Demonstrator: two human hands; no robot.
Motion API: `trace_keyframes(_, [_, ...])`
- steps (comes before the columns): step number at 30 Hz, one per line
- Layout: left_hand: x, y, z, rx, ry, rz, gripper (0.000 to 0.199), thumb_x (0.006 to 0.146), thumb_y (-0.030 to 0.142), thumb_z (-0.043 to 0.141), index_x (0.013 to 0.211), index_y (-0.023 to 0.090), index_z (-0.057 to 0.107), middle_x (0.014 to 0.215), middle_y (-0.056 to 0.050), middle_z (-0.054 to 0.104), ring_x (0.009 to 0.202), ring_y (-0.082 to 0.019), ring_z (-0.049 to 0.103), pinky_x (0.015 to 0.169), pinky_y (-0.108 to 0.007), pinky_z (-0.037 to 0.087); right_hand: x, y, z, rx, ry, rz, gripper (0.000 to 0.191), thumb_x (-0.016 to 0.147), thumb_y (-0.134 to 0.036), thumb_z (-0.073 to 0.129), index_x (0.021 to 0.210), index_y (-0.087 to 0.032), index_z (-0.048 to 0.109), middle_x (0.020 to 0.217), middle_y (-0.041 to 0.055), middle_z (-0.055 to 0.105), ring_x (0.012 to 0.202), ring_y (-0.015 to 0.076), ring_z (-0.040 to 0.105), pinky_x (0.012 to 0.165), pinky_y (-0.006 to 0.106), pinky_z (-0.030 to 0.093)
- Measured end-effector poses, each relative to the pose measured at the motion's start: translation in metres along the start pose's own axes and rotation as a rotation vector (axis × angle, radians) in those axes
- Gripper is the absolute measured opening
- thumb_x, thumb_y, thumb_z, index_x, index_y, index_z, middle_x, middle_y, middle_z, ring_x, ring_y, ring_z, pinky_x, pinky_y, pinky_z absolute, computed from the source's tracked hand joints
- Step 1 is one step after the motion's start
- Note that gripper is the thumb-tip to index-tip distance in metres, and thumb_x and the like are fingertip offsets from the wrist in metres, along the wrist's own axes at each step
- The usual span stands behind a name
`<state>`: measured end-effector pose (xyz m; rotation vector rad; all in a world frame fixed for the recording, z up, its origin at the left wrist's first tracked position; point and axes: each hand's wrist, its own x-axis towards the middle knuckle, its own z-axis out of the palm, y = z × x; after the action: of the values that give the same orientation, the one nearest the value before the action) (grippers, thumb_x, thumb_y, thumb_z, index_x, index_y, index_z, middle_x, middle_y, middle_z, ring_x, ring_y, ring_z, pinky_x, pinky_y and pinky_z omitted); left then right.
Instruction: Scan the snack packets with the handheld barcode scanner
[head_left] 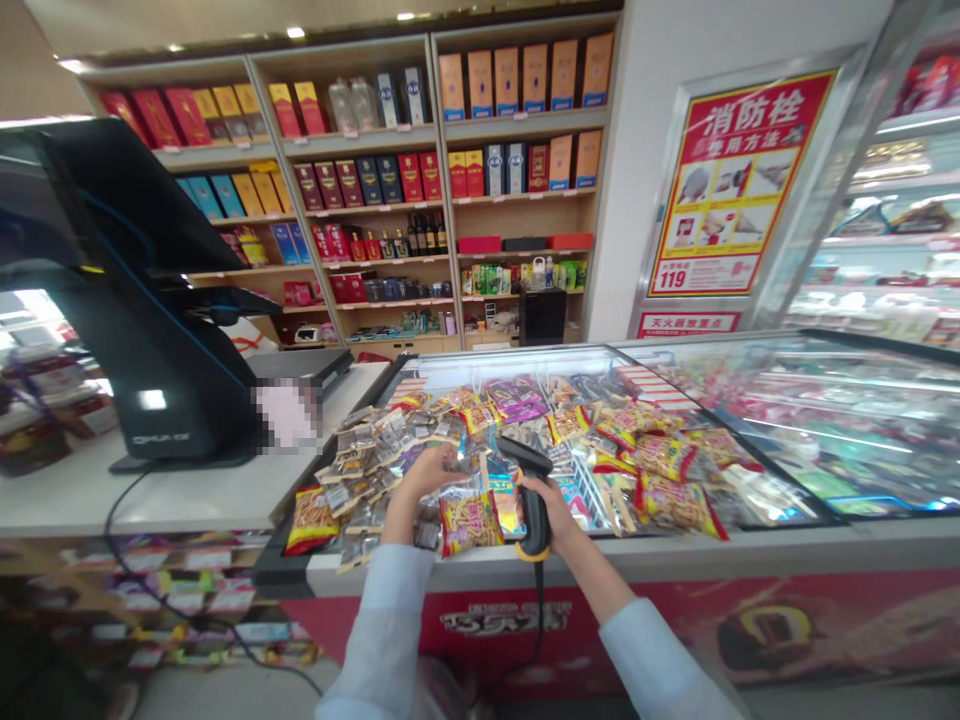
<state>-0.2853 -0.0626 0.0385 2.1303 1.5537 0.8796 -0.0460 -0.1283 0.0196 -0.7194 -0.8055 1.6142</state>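
Note:
My right hand (553,515) is wrapped round the handle of a black and yellow barcode scanner (535,500), whose head points away from me over the freezer top. A dark cable hangs from its base. My left hand (433,472) is over the snack packets, thumb and fingers apart; its fingertips are partly blurred, and whether they touch a packet is unclear. Just below that hand is a yellow and red snack bag (470,522). Small clear and dark packets (360,460) lie to its left, and more yellow and red bags (667,457) are piled to the right of the scanner.
A chest freezer (600,552) with a glass top carries the packets. On the left, a counter (225,490) holds a black checkout terminal (165,370) with a trailing cable. Shelves (442,130) of boxes and bottles line the back wall, beside a fire hydrant poster (739,190).

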Motion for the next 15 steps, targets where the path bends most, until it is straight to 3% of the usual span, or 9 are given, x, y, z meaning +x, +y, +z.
trace_keyframes(3, [0.005,0.003,0.003,-0.121,0.221,0.026,0.030,0.067,0.047,0.069,0.075,0.020,0.059,0.072,0.001,0.064,0.070,-0.017,0.059,0.069,-0.028,0.046,0.000,0.000,0.000,0.011,-0.002,0.002,0.026,0.062,-0.035,0.076,0.068,-0.014,0.063,0.052,0.0014,0.061,0.037,0.0113,0.052,0.036,0.022,0.044])
trace_keyframes(6, [0.010,0.004,0.011,-0.326,0.514,-0.027,0.035,0.076,0.052,0.060,0.088,0.019,0.057,0.085,-0.003,0.066,0.081,-0.019,0.062,0.075,-0.030,0.048,-0.002,-0.001,-0.001,0.023,-0.028,0.000,0.024,0.062,-0.035,0.074,0.068,-0.014,0.063,0.052,0.0010,0.061,0.037,0.0107,0.051,0.035,0.021,0.042])
trace_keyframes(8, [0.012,0.002,0.015,-0.426,0.641,-0.056,0.038,0.080,0.054,0.055,0.095,0.019,0.056,0.092,-0.005,0.066,0.088,-0.020,0.062,0.079,-0.031,0.049,-0.004,-0.001,-0.002,0.043,-0.065,-0.004,0.023,0.063,-0.035,0.073,0.069,-0.015,0.064,0.053,0.0007,0.061,0.036,0.0098,0.050,0.035,0.021,0.040])
trace_keyframes(15, [0.013,-0.004,0.020,-0.527,0.718,-0.074,0.038,0.088,0.054,0.042,0.103,0.020,0.051,0.102,-0.007,0.063,0.101,-0.020,0.060,0.087,-0.033,0.049,-0.005,-0.006,-0.001,0.106,-0.147,0.017,0.029,0.066,-0.045,0.066,0.069,-0.016,0.061,0.053,0.0009,0.058,0.037,0.0091,0.046,0.036,0.021,0.035])
